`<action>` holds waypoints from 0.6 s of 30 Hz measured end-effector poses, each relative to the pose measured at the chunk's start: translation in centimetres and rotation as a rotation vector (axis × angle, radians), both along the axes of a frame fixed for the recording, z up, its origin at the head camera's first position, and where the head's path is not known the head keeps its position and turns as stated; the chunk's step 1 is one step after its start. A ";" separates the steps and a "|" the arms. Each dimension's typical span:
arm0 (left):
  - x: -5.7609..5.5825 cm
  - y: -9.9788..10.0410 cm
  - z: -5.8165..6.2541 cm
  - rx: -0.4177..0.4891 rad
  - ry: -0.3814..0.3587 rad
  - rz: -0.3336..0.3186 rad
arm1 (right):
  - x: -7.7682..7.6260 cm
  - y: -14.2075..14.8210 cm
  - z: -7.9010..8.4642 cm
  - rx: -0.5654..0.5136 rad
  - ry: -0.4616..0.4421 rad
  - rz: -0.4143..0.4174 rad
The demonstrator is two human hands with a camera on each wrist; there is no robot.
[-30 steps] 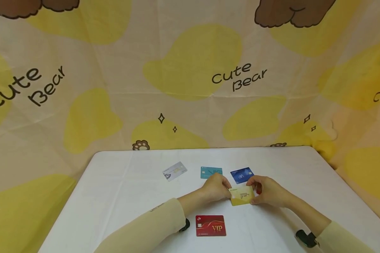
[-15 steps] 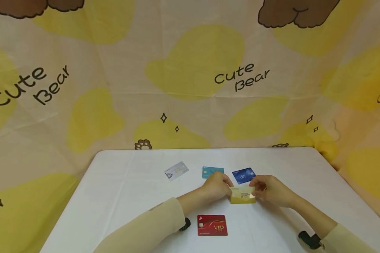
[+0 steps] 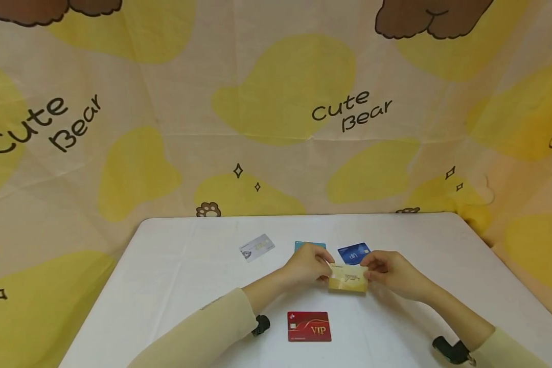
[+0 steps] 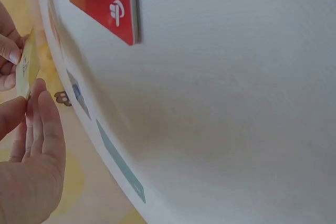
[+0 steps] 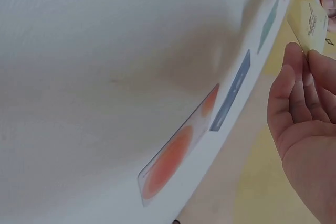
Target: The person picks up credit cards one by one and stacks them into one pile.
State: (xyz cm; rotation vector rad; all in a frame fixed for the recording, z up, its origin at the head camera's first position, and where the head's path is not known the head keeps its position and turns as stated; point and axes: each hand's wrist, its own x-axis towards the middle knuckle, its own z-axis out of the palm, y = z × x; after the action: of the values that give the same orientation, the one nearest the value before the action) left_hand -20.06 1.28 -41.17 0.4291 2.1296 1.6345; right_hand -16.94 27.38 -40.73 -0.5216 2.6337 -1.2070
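A gold card [image 3: 348,278] is held between my two hands, tilted up off the white table. My left hand [image 3: 305,264] pinches its left edge between thumb and fingers, as the left wrist view shows at the card [image 4: 27,69]. On the other side my right hand [image 3: 394,276] pinches the right edge; the right wrist view shows the thumb against the card [image 5: 310,22]. Behind the left hand lies a teal card [image 3: 303,245], partly covered. A blue card [image 3: 353,253] lies just behind the gold one. Nearer the front, a red VIP card [image 3: 309,326] lies flat.
A silver card [image 3: 256,248] lies at the back left of the white table [image 3: 188,296]. The right wrist view shows a card with orange circles [image 5: 170,161] on the table, hidden in the head view. A patterned cloth [image 3: 276,102] hangs behind the table.
The gold card has tilted and risen a little toward the back left, both hands moving with it. My left hand now covers more of the teal card.
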 end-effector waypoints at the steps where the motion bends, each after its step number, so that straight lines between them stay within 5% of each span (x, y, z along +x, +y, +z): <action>1: 0.0 -0.2 0.1 0.014 0.000 0.002 | 0.1 -0.2 0.1 -0.008 -0.005 -0.001; 18: 1.0 -3.0 1.8 0.053 -0.007 -0.025 | 1.0 -1.9 1.7 -0.120 -0.073 0.001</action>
State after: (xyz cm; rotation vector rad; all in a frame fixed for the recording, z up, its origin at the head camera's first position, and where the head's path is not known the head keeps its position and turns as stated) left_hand -19.02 -1.71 -39.38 0.4638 2.0710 1.6793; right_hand -15.89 25.51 -39.05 -0.4895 2.5118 -1.3639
